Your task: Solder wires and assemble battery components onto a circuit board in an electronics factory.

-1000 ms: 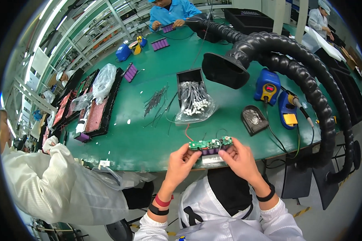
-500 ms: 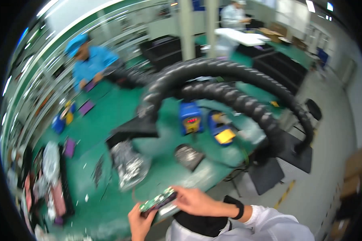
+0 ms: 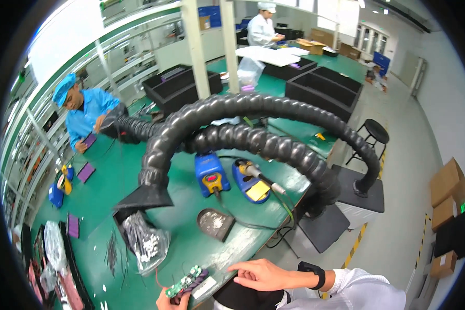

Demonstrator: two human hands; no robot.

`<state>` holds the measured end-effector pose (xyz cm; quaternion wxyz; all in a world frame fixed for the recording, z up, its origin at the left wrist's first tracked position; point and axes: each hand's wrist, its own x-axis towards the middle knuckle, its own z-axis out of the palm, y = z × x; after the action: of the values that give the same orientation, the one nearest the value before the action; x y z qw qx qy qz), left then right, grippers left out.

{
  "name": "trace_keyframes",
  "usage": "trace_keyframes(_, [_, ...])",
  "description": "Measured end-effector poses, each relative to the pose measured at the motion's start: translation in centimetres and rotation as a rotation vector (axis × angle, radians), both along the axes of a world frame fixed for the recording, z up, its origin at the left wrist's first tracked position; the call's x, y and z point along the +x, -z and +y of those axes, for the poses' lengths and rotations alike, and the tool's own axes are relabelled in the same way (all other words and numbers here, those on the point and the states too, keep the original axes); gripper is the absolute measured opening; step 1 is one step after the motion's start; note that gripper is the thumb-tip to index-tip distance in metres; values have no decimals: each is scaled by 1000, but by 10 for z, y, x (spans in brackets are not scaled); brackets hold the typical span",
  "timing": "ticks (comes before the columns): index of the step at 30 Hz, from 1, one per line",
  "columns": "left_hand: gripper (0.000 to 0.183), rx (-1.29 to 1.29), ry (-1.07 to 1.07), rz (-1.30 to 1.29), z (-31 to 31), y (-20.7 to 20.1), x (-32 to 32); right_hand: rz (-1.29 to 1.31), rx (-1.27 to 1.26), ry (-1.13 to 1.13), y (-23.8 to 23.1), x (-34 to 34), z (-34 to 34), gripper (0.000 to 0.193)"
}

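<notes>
At the table's near edge, my left hand (image 3: pixel 172 302) is closed on the end of a small green circuit board (image 3: pixel 184 283). Pale round components sit on the board, and a dark purple part shows along its side. A white rectangular piece (image 3: pixel 204 287) lies beside it; whether it is joined to the board I cannot tell. My right hand (image 3: pixel 258 275) hovers to the right, apart from the board, index finger stretched out and nothing held. A thin red wire (image 3: pixel 159 276) runs from near the board toward a clear bag of small white pieces (image 3: pixel 149 245).
A black flexible duct (image 3: pixel 253 101) arches over the green table (image 3: pixel 178 219). Beyond the bag stand a blue soldering station (image 3: pixel 211 174), an iron in its holder (image 3: pixel 252 181) and a dark scoop-shaped tray (image 3: pixel 215 223). One co-worker (image 3: pixel 88 113) works at far left, another (image 3: pixel 262 28) at the back.
My right hand has let go of the board's right end and moved off to the right. My left hand still holds the board, now lower in view. The whole view has shifted.
</notes>
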<state>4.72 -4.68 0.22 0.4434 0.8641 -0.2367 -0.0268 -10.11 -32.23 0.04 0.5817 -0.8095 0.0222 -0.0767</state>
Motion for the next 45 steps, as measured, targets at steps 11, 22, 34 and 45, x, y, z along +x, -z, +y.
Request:
trace_keyframes(11, [30, -419, 88, 414, -4, -4, -1, 429, 832, -224, -12, 57, 13, 57])
trace_keyframes(22, [35, -370, 36, 458, -8, -23, -27, 288, 786, -111, -9, 71, 33, 27])
trace_keyframes(34, [17, -575, 37, 298, -16, -1, -22, -68, 307, 5, -15, 77, 32, 34])
trace_keyframes(45, [18, -465, 69, 163, -25, -13, -13, -79, 62, -44, -13, 89, 9, 32])
